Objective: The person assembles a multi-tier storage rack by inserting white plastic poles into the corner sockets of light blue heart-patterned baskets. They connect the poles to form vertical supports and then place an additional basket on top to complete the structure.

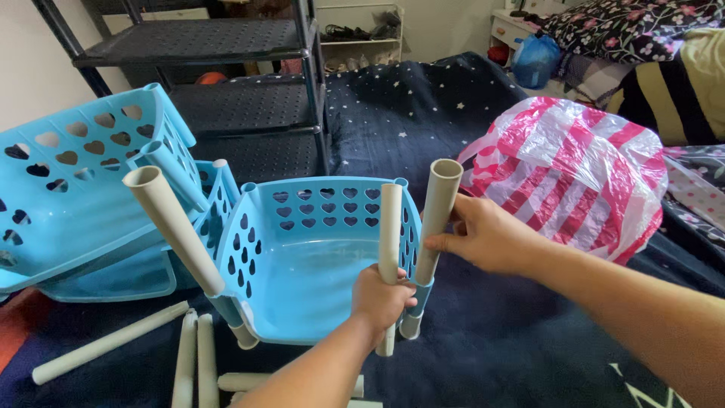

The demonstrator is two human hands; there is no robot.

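Head | 3 blue baskets (302, 257) | L hand (381, 296) & R hand (487, 236): 1 pipe (390, 227) each

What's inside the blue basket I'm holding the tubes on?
The blue basket looks empty: only its smooth floor and heart-cut walls show. The left hand and its grey tube hide the near right corner.

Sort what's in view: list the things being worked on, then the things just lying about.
In hand: left hand grips one grey tube; right hand holds another tube; blue basket.

Lying about: loose tubes, second basket, striped bag, black shelf.
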